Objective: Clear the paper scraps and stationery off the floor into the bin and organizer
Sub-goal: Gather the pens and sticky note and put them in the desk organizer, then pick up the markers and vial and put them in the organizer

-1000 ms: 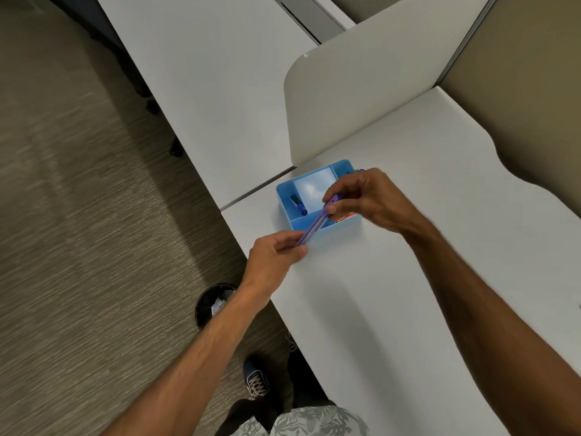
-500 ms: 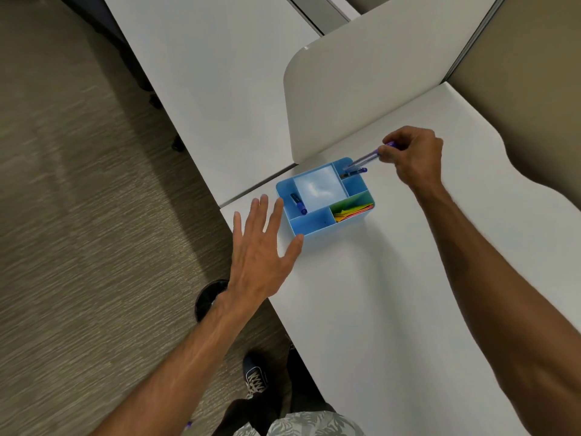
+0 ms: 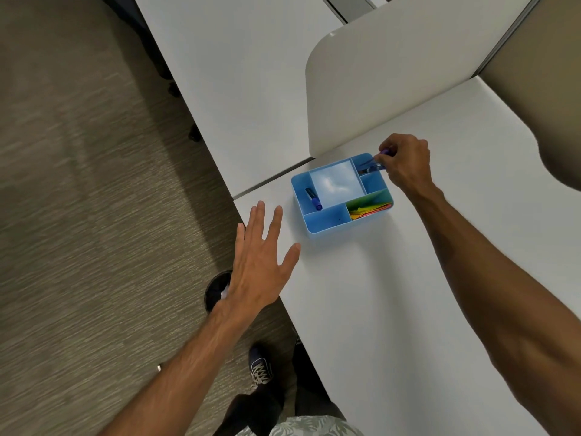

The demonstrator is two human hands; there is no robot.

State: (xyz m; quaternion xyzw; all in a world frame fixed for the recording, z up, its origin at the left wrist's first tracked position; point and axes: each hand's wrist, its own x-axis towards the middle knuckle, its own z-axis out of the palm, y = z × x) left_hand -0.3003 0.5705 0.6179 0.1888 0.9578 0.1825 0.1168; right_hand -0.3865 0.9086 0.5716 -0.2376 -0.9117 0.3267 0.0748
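Organizer (image 3: 327, 226) sits on the table (image 3: 393, 309), its far corner compartment right under the right hand (image 3: 405, 165), whose fingers (image 3: 382, 157) pinch a purple pen (image 3: 372, 165) with its tip dipping into that slot. The left hand (image 3: 261, 265) hovers flat and spread, holding nothing, near the organizer's front corner and above the bin (image 3: 215, 289) on the floor. If the pen is let go while so tilted, I judge it could tip over the wall onto the table, or jam against the pen already lying in that slot. Against half a second ago, the pen has come down from above the rim into the compartment; the left hand has barely shifted.
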